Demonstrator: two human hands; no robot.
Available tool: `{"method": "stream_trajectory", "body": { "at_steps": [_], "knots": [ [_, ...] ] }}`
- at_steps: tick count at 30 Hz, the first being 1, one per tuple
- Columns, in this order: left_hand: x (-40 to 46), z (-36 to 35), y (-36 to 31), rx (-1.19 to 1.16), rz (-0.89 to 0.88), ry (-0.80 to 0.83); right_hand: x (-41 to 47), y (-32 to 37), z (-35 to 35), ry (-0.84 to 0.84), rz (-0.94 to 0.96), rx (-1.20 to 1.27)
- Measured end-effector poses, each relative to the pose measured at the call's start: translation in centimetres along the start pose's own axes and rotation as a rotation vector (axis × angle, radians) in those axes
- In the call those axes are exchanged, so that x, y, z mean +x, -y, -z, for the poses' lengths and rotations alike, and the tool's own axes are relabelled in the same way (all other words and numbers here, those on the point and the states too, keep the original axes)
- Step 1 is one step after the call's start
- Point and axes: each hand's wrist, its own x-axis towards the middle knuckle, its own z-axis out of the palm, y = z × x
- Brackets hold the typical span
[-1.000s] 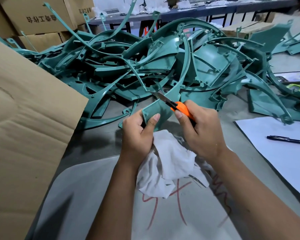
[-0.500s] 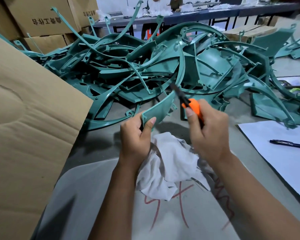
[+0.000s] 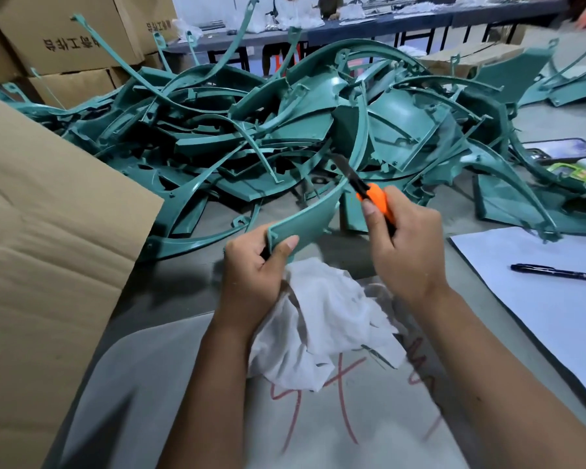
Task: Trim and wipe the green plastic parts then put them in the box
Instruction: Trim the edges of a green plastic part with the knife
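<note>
My left hand (image 3: pixel 254 272) grips the near end of a long curved green plastic part (image 3: pixel 313 213), which arcs up and away over the pile. A white rag (image 3: pixel 325 319) is bunched under the same hand and hangs down to the table. My right hand (image 3: pixel 403 245) holds an orange utility knife (image 3: pixel 374 198); its blade points up and left and lies against the part's upper edge. A big heap of green plastic parts (image 3: pixel 285 130) covers the table behind. The open cardboard box flap (image 3: pixel 48 248) stands at the left.
Cardboard cartons (image 3: pixel 65 32) are stacked at the back left. White paper (image 3: pixel 538 299) with a black pen (image 3: pixel 555 272) lies at the right, and a phone (image 3: pixel 562 150) sits beyond it. A grey sheet with red marks (image 3: pixel 318 418) lies in front of me.
The knife has slid up along the part's edge, away from my left hand. My left hand has tilted the part so that it stretches further up and away.
</note>
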Motion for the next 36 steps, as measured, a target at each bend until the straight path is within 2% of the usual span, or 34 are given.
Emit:
{"method": "stream_trajectory", "body": {
  "at_steps": [7, 12, 14, 16, 20, 23, 25, 28, 36],
  "knots": [
    [0.3, 2.7, -0.6, -0.044, 0.112, 0.056, 0.6, -1.9, 1.1, -0.083, -0.11, -0.006],
    [0.2, 5.7, 0.0, -0.184, 0.205, 0.152, 0.9, -2.8, 1.6, -0.115, -0.181, -0.042],
    [0.2, 5.9, 0.4, -0.185, 0.275, 0.087, 0.9, -2.8, 1.5, -0.117, -0.192, -0.065],
    [0.4, 5.3, 0.9, -0.19, 0.339, -0.047, 0.8, -2.6, 1.4, -0.097, -0.172, -0.06],
    [1.0, 3.9, 0.9, -0.214, 0.4, -0.275, 0.4, -1.1, 0.4, 0.044, 0.006, 0.028],
    [1.1, 3.3, 0.5, -0.198, 0.398, -0.374, 0.0, 0.2, -0.4, 0.164, 0.133, 0.074],
    [1.1, 2.9, 0.4, -0.25, 0.437, -0.432, -0.1, 0.2, -0.6, 0.185, 0.143, 0.081],
    [1.2, 2.7, 0.4, -0.315, 0.502, -0.459, -0.1, -0.4, -0.5, 0.155, 0.11, 0.042],
    [1.3, 3.9, 1.3, -0.417, 0.512, -0.445, 0.9, -2.8, 1.2, -0.104, -0.144, -0.018]
  ]
}}
